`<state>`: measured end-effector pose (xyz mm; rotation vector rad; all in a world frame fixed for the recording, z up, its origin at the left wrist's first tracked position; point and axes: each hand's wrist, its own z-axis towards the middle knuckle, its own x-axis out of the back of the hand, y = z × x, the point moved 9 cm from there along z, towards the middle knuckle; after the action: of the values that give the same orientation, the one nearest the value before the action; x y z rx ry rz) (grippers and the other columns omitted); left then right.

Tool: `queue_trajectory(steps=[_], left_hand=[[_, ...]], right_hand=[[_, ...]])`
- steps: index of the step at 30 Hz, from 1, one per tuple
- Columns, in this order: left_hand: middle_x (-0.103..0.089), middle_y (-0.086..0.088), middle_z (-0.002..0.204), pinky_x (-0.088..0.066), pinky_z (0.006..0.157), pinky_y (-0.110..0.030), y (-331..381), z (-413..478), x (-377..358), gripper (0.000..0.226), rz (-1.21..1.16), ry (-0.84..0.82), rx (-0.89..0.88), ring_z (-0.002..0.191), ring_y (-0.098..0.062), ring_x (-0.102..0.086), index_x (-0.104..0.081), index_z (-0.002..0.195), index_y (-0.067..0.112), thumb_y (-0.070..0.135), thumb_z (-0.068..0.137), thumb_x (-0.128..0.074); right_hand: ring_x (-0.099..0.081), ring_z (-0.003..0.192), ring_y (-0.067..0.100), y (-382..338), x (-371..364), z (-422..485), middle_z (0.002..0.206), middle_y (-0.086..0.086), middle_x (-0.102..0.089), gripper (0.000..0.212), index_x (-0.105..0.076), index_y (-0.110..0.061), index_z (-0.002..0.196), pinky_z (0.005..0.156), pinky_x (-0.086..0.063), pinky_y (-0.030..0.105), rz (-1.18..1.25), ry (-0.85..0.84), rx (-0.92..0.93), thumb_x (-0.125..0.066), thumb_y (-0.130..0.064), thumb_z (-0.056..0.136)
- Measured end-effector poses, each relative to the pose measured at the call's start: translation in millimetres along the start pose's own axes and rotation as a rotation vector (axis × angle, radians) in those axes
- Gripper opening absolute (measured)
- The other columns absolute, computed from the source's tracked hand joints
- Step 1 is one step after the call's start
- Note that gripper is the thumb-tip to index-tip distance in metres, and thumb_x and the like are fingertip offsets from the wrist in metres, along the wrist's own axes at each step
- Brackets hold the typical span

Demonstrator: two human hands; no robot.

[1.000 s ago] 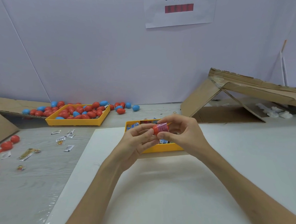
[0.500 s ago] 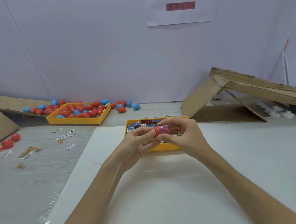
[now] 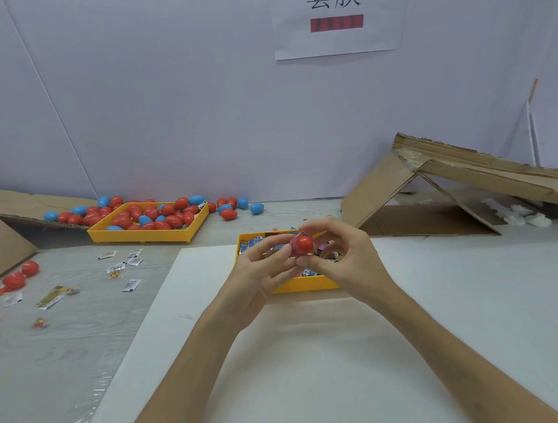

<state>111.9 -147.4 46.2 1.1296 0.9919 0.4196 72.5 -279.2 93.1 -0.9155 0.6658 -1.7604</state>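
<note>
Both hands hold a red plastic egg [image 3: 302, 244] with a printed film sleeve round it, above a small yellow tray [image 3: 302, 287] of printed sleeves. My right hand [image 3: 344, 256] grips the egg from the right, its rounded end turned toward me. The fingertips of my left hand [image 3: 261, 270] pinch it from the left. Behind the hands, the tray's contents are partly hidden.
A larger yellow tray [image 3: 143, 233] at the back left holds several red and blue eggs, with more loose ones around it. Small packets [image 3: 125, 268] and red eggs [image 3: 14, 280] lie on the grey table at left. Cardboard boxes [image 3: 432, 196] stand right and left. A white board [image 3: 343, 353] lies below my arms.
The egg has been turned from lying sideways to pointing its rounded end toward me, and both hands have shifted a little to the right.
</note>
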Motion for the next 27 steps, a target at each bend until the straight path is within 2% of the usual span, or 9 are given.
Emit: queue_trajectory(steps=[3, 8, 11, 14, 16, 19, 21, 24, 27], left_hand=[[-0.069, -0.019, 0.126, -0.058, 0.086, -0.030, -3.6, -0.6, -4.1, 0.027, -0.006, -0.037, 0.032, 0.115, -0.032, -0.068, -0.072, 0.119, 0.016, 0.019, 0.092, -0.069], [-0.067, -0.018, 0.129, -0.058, 0.088, -0.032, -10.6, -0.6, -9.4, 0.035, -0.065, -0.068, 0.099, 0.120, -0.031, -0.066, -0.070, 0.123, 0.015, 0.033, 0.092, -0.069], [-0.066, -0.018, 0.131, -0.057, 0.090, -0.033, -11.5, -0.6, -9.1, 0.045, -0.035, -0.060, 0.103, 0.121, -0.028, -0.065, -0.066, 0.126, 0.012, 0.039, 0.091, -0.071], [-0.067, -0.020, 0.129, -0.057, 0.088, -0.030, -10.0, 1.3, -3.4, 0.046, 0.006, -0.016, 0.067, 0.113, -0.027, -0.069, -0.063, 0.127, 0.006, 0.026, 0.087, -0.074], [-0.065, -0.024, 0.129, -0.057, 0.090, -0.030, -7.6, 1.5, -2.4, 0.047, -0.017, -0.020, 0.046, 0.116, -0.031, -0.067, -0.061, 0.129, 0.003, 0.018, 0.087, -0.073], [-0.064, -0.023, 0.132, -0.056, 0.095, -0.032, -2.8, 0.8, -4.1, 0.052, -0.034, -0.037, 0.034, 0.120, -0.032, -0.065, -0.056, 0.136, 0.003, 0.020, 0.089, -0.069], [-0.066, -0.019, 0.131, -0.057, 0.093, -0.033, -2.3, -0.1, -6.3, 0.055, -0.039, -0.044, 0.046, 0.121, -0.031, -0.065, -0.052, 0.140, 0.009, 0.022, 0.089, -0.068], [-0.066, -0.016, 0.132, -0.057, 0.092, -0.034, -2.9, -2.0, -9.3, 0.055, -0.052, -0.067, 0.054, 0.122, -0.032, -0.064, -0.051, 0.142, 0.014, 0.022, 0.090, -0.066], [-0.065, -0.017, 0.133, -0.057, 0.092, -0.035, -3.5, -3.4, -12.4, 0.053, -0.127, -0.097, 0.053, 0.125, -0.031, -0.062, -0.049, 0.143, 0.012, 0.019, 0.092, -0.063]], right_hand=[[-0.067, 0.083, 0.019, 2.2, 0.3, 0.2, 0.100, -0.006, -0.073, 0.031, -0.073, -0.016, 0.105, 0.075, -0.056, 0.048, 0.046, 0.007, -0.024, -0.083, -0.006, 0.079], [-0.065, 0.082, 0.020, 0.6, 0.3, -0.3, 0.102, -0.003, -0.072, 0.032, -0.075, -0.019, 0.111, 0.074, -0.054, 0.049, -0.029, 0.015, 0.009, -0.082, -0.009, 0.081], [-0.063, 0.084, 0.016, -4.7, -1.3, -1.3, 0.098, -0.005, -0.068, 0.035, -0.075, -0.019, 0.113, 0.072, -0.052, 0.035, -0.137, -0.006, 0.088, -0.084, -0.010, 0.079], [-0.061, 0.092, 0.012, -10.4, -6.9, -3.2, 0.099, -0.002, -0.067, 0.040, -0.075, -0.015, 0.114, 0.076, -0.044, 0.016, -0.210, -0.027, 0.183, -0.082, -0.001, 0.077], [-0.062, 0.095, 0.013, -10.7, -6.8, -3.3, 0.103, -0.001, -0.067, 0.041, -0.074, -0.015, 0.116, 0.078, -0.044, 0.015, -0.195, -0.028, 0.193, -0.081, -0.002, 0.078], [-0.064, 0.099, 0.016, -4.5, -2.2, -0.9, 0.111, -0.004, -0.067, 0.040, -0.071, -0.023, 0.120, 0.079, -0.052, 0.030, -0.062, -0.032, 0.074, -0.082, -0.017, 0.082], [-0.065, 0.097, 0.016, -1.3, -1.9, 0.1, 0.109, -0.004, -0.068, 0.032, -0.072, -0.026, 0.115, 0.083, -0.056, 0.040, 0.038, -0.048, 0.001, -0.078, -0.027, 0.084], [-0.068, 0.097, 0.022, 5.6, -4.9, 0.3, 0.103, -0.003, -0.071, 0.030, -0.074, -0.020, 0.108, 0.090, -0.055, 0.054, 0.138, -0.067, -0.098, -0.075, -0.033, 0.081], [-0.068, 0.096, 0.019, 12.6, -4.3, 0.8, 0.100, -0.001, -0.073, 0.035, -0.075, -0.015, 0.106, 0.093, -0.054, 0.053, 0.184, -0.064, -0.166, -0.078, -0.033, 0.076]])
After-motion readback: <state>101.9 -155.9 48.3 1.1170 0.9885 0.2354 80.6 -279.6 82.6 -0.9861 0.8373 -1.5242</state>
